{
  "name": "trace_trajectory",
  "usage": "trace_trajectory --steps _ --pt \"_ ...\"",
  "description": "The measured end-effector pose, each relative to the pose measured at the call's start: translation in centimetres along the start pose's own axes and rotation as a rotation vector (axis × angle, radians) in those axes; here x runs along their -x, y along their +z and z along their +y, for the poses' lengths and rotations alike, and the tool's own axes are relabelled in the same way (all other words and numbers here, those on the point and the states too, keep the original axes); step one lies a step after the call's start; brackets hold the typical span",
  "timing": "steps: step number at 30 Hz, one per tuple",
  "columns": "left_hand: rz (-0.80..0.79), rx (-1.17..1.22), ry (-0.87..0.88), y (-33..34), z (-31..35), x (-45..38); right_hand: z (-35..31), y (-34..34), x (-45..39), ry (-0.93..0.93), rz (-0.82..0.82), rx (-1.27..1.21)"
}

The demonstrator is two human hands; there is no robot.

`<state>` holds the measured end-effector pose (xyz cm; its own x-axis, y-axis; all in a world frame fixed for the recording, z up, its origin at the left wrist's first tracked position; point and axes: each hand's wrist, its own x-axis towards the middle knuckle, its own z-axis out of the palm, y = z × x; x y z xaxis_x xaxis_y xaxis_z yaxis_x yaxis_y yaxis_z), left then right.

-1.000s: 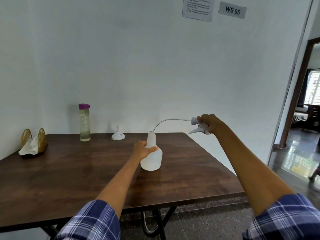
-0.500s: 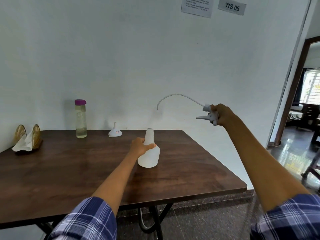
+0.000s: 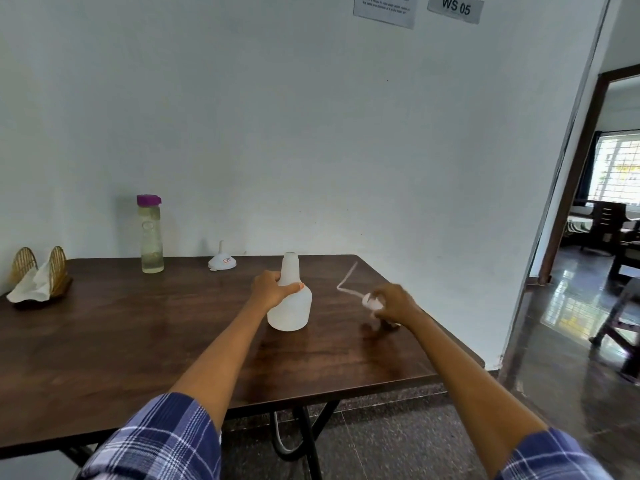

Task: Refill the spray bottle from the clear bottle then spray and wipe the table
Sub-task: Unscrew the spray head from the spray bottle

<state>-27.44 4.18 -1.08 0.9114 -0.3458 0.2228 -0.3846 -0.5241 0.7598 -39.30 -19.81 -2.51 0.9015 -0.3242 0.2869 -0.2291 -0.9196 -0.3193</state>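
Note:
A white spray bottle (image 3: 290, 308) stands upright on the dark wooden table (image 3: 138, 341), its neck uncapped. My left hand (image 3: 272, 289) grips its neck. My right hand (image 3: 393, 301) holds the white spray head (image 3: 370, 301) low over the table to the bottle's right, with its thin dip tube (image 3: 346, 280) pointing up and left, blurred by motion. The clear bottle (image 3: 151, 235) with a purple cap stands at the back left, holding pale liquid. A small white funnel (image 3: 222, 262) lies upside down near the wall.
A gold wire holder with white napkins (image 3: 36, 278) sits at the table's far left. The wall runs right behind the table. The table's right edge is close to my right hand; an open doorway (image 3: 606, 202) with chairs lies beyond.
My right hand has pulled the spray head and tube fully out of the bottle, lifted it, then brought it down to the table on the right. The left hand stayed on the bottle.

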Motion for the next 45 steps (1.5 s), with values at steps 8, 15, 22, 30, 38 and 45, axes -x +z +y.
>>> trace_trajectory --steps 8,15,22,30,38,45 --pt "0.001 -0.001 0.012 0.0 0.1 0.2 -0.2 0.5 0.0 0.049 -0.131 0.123" --pt "-0.005 0.014 0.028 0.0 0.1 0.3 -0.4 -0.1 0.6 0.115 -0.154 0.222" --pt "-0.011 0.04 0.027 0.1 0.0 0.2 -0.2 -1.7 0.6 0.156 -0.329 0.154" --pt "-0.011 0.031 0.023 0.1 0.1 0.3 -0.7 -1.8 -0.2 0.152 -0.359 0.16" --pt "-0.005 0.025 0.017 0.0 0.0 0.3 -0.4 -2.0 0.0 0.138 -0.409 0.162" --pt "0.115 -0.099 -0.014 -0.4 0.0 0.8 -1.7 -2.6 -0.9 0.077 -0.193 0.191"
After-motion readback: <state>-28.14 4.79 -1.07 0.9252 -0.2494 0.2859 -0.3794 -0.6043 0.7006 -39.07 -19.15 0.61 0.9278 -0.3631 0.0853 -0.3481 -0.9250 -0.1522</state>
